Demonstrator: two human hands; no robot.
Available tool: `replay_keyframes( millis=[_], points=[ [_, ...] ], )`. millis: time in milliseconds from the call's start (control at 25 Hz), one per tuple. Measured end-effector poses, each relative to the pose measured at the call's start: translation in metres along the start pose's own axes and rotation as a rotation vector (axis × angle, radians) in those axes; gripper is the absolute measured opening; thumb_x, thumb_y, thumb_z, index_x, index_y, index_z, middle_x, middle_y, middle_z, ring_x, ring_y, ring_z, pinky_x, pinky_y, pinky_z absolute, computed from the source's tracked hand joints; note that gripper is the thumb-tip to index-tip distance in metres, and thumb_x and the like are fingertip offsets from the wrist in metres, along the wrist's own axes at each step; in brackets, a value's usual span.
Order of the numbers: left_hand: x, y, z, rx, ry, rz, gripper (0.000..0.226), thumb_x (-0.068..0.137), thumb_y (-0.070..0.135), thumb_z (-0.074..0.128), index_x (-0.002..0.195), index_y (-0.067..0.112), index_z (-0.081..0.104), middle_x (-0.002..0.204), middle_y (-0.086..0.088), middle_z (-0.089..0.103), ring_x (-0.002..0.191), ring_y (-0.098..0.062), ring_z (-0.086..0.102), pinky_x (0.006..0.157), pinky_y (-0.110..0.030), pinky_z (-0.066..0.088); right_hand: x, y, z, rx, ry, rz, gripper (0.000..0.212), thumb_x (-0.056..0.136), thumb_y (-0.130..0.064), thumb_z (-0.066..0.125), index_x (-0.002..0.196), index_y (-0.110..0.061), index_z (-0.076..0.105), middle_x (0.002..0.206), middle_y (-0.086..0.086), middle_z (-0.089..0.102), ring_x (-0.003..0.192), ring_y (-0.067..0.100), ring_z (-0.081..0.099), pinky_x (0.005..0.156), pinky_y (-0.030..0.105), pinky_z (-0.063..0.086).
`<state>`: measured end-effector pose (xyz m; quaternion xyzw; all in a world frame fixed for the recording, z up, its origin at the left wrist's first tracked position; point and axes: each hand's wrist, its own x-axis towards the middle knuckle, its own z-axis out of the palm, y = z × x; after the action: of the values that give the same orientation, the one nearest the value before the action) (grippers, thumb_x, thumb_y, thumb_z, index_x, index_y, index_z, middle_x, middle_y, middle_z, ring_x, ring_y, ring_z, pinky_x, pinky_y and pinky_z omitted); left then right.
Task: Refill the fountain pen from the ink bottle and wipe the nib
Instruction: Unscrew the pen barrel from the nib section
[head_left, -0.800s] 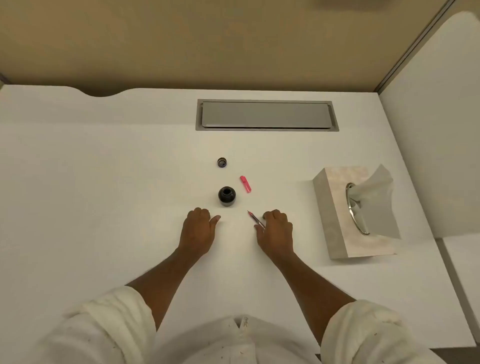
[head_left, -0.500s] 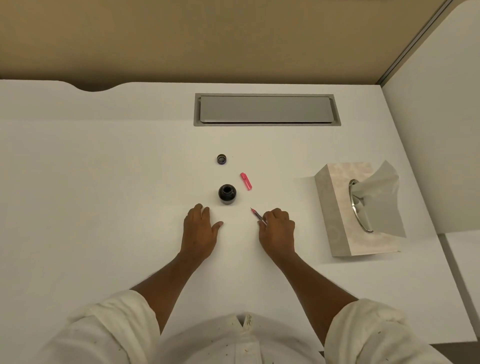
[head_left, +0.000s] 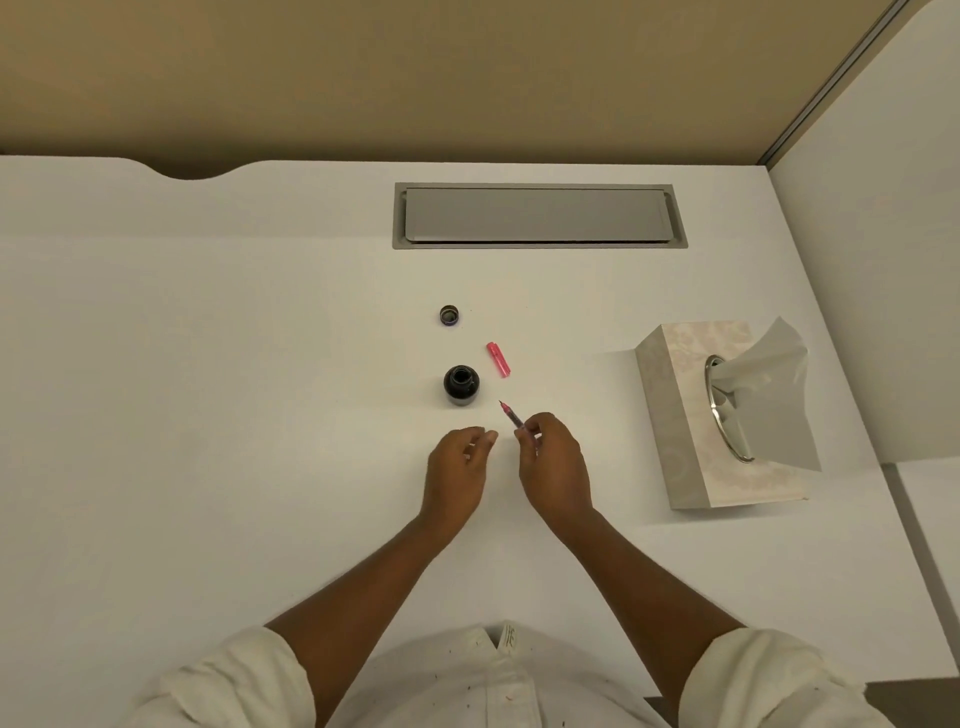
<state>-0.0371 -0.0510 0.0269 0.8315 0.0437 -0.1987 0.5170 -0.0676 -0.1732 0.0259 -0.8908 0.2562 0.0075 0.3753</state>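
Note:
An uncapped black ink bottle stands on the white desk. Its small round lid lies farther back. A pink pen cap lies just right of the bottle. My right hand grips the pink fountain pen, nib pointing up-left toward the bottle, a short way from it. My left hand hovers close beside the right hand, fingers loosely curled, holding nothing. The pen's rear end is hidden in my right fingers.
A tissue box with a tissue sticking out stands at the right. A grey cable flap is set into the desk at the back. A white partition rises on the right.
Both hands lifted off the desk. The right hand raised the pen, and the left hand moved right toward it with its fingers curling.

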Motion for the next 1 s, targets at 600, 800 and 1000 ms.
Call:
replay_keyframes(
  millis=[600, 800, 1000],
  points=[
    [0.019, 0.036, 0.001, -0.613, -0.165, -0.256, 0.019, 0.089, 0.014, 0.059, 0.094, -0.002, 0.069, 0.089, -0.010, 0.069, 0.082, -0.021, 0.064, 0.078, -0.030, 0.055, -0.006, -0.020, -0.034, 0.332, -0.399, 0.232, 0.025, 0.099, -0.032, 0.044, 0.102, -0.011, 0.057, 0.087, 0.002, 0.071, 0.075, 0.014, 0.066, 0.071, 0.028, 0.048],
    [0.022, 0.041, 0.007, -0.603, -0.173, -0.207, 0.017, 0.089, 0.010, 0.057, 0.090, -0.002, 0.070, 0.083, -0.013, 0.068, 0.083, -0.023, 0.064, 0.088, -0.036, 0.054, -0.007, -0.021, -0.046, 0.417, -0.473, 0.309, 0.024, 0.099, -0.022, 0.044, 0.096, -0.009, 0.064, 0.078, 0.000, 0.071, 0.071, 0.012, 0.065, 0.070, 0.025, 0.046],
    [0.024, 0.047, 0.015, -0.593, -0.163, -0.213, 0.017, 0.089, 0.006, 0.057, 0.097, -0.005, 0.067, 0.084, -0.013, 0.068, 0.085, -0.023, 0.065, 0.090, -0.037, 0.054, -0.008, -0.019, -0.045, 0.453, -0.268, 0.352, 0.016, 0.083, -0.021, 0.071, 0.086, -0.006, 0.068, 0.073, 0.002, 0.072, 0.063, 0.012, 0.066, 0.065, 0.029, 0.048]
  ],
)
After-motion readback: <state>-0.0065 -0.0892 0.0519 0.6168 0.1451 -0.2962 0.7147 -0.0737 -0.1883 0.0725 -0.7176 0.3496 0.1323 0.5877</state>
